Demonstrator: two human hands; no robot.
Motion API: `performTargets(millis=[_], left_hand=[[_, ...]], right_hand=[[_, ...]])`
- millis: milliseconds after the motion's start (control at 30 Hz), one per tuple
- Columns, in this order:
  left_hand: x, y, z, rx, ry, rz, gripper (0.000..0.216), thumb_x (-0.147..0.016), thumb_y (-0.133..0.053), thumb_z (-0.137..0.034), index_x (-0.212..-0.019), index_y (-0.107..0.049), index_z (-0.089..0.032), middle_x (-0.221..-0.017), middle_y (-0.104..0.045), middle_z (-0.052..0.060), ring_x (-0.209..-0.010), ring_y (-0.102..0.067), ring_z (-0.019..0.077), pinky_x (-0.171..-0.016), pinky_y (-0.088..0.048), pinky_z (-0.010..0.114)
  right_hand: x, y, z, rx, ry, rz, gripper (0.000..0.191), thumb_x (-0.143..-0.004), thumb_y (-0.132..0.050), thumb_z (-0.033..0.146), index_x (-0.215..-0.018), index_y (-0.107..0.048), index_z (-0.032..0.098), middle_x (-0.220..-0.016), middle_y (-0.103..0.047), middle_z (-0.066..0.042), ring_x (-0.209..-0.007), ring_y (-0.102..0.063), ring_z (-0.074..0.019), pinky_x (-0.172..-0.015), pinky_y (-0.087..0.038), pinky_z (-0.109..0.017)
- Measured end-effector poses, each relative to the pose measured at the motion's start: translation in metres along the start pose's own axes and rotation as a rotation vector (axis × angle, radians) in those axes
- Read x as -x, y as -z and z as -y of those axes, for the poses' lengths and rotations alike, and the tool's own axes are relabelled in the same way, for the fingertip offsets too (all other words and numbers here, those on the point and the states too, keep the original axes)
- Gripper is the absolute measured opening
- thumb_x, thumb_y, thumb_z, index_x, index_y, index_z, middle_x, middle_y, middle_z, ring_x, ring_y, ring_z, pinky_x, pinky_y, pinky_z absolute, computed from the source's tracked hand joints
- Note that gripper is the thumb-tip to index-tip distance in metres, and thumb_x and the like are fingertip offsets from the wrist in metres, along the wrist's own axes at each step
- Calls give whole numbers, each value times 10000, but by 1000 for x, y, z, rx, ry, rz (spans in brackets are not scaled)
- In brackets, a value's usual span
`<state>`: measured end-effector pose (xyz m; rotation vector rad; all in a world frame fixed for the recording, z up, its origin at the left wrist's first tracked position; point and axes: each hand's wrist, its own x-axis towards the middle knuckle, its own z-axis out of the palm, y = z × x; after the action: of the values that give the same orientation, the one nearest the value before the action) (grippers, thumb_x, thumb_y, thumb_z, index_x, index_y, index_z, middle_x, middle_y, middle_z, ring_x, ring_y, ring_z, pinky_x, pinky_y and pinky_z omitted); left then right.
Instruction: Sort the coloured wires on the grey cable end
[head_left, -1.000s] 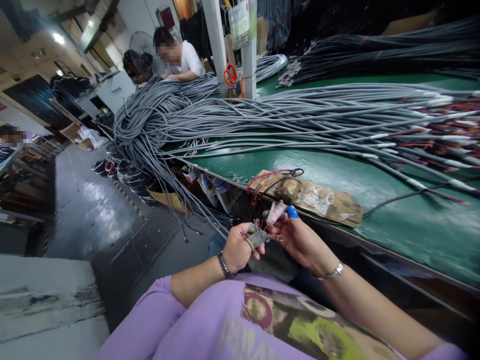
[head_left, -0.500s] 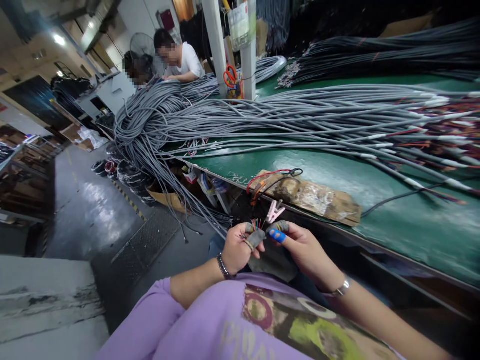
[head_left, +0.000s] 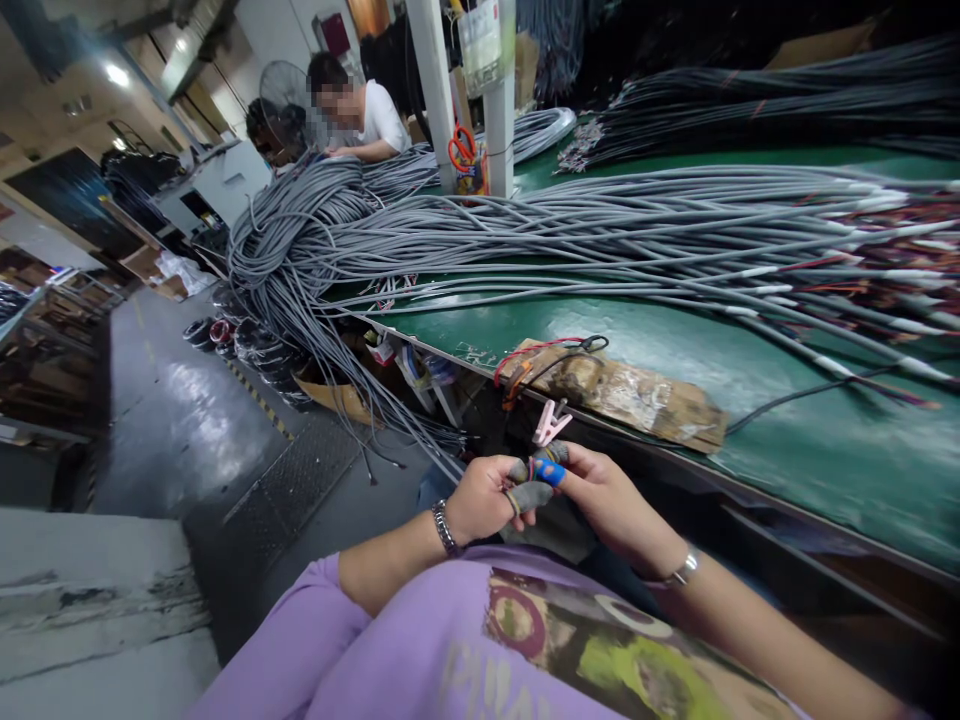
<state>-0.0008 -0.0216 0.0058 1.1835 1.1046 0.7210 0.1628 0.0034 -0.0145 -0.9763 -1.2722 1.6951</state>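
Thin red-and-green wires [head_left: 533, 468] lie between hands, about equally near both. Left hand [head_left: 482, 494] clamped on them; right hand [head_left: 598, 487] pinching same wires. Long axis mostly hidden by fingers. Pale-pink plastic clip [head_left: 551, 425] just beyond right fingertips.

smooth plastic-looking peg [head_left: 546, 424], rough wooden board [head_left: 630, 399], glossy tabletop [head_left: 465, 325], smooth matt cables [head_left: 450, 238]

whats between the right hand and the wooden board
In the head view, the pink clip and the edge of the green table lie between the right hand and the wooden board.
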Motion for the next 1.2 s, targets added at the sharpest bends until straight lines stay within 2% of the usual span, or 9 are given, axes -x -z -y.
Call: performTargets(millis=[167,367,533,667,800,933,1067,1133,1200], left_hand=[[1,2,-2,-92,20,46,466,-721,-653,-592,-628,-526,-154,-512,-563,-2,-405,-489,74,-411,-386,181],[2,-1,4,26,-57,-108,513,-746,-600,-638,-647,-544,-138,-531,-579,17,-402,-505,78,-403,-369,184],[2,-3,6,135,-80,-208,516,-713,-636,-640,-663,-557,-133,-514,-580,12,-382,-506,80,-378,-346,184],[1,-4,10,212,-109,-255,494,-726,-647,-614,-738,-589,-124,-524,-591,5,-375,-498,72,-367,-332,178],[-2,-8,10,229,-97,-236,504,-713,-655,-622,-732,-591,-123,-526,-600,10,-367,-493,70,-362,-327,180],[-6,-12,5,240,-96,-202,489,-714,-664,-605,-738,-600,-120,-530,-604,11,-370,-502,72,-363,-325,180],[-10,-14,1,279,-101,-203,473,-716,-663,-588,-710,-593,-120,-511,-589,5,-356,-493,70,-346,-291,179],[-12,-15,-1,290,-87,-211,479,-703,-666,-593,-706,-588,-121,-501,-582,2,-346,-484,69,-338,-267,179],[-13,-15,-1,293,-66,-218,488,-686,-671,-604,-707,-578,-124,-498,-579,0,-342,-481,69,-336,-251,179]], right_hand=[[-4,3,9,78,14,71,310,-664,-791,461,-685,-644,188,-673,-641,-15,-619,-520,-157,-618,-436,-285],[-5,-1,4,0,-16,-38,380,-642,-785,523,-630,-615,184,-558,-528,21,-532,-416,-115,-523,-354,-258],[-2,1,-5,-99,-71,-60,452,-674,-736,593,-559,-572,187,-508,-508,14,-492,-404,-109,-507,-364,-265],[-7,8,-11,-269,-122,-88,482,-707,-662,668,-669,-644,188,-590,-579,-14,-510,-462,-122,-528,-444,-277],[-18,8,-4,-375,-125,-47,517,-719,-627,695,-785,-680,185,-693,-617,-37,-572,-520,-138,-553,-473,-277],[-24,2,3,-270,-45,-39,503,-737,-614,689,-737,-666,188,-633,-581,-18,-568,-505,-143,-568,-451,-287],[-24,0,-4,26,152,-258,544,-750,-545,734,-680,-670,209,-643,-590,-28,-612,-511,-169,-614,-432,-310],[-25,0,-7,22,173,-273,554,-758,-517,745,-703,-680,218,-660,-599,-34,-632,-518,-180,-628,-433,-319],[-26,-1,-8,-117,101,-192,555,-769,-497,749,-735,-678,226,-683,-615,-34,-636,-527,-181,-631,-447,-323]])
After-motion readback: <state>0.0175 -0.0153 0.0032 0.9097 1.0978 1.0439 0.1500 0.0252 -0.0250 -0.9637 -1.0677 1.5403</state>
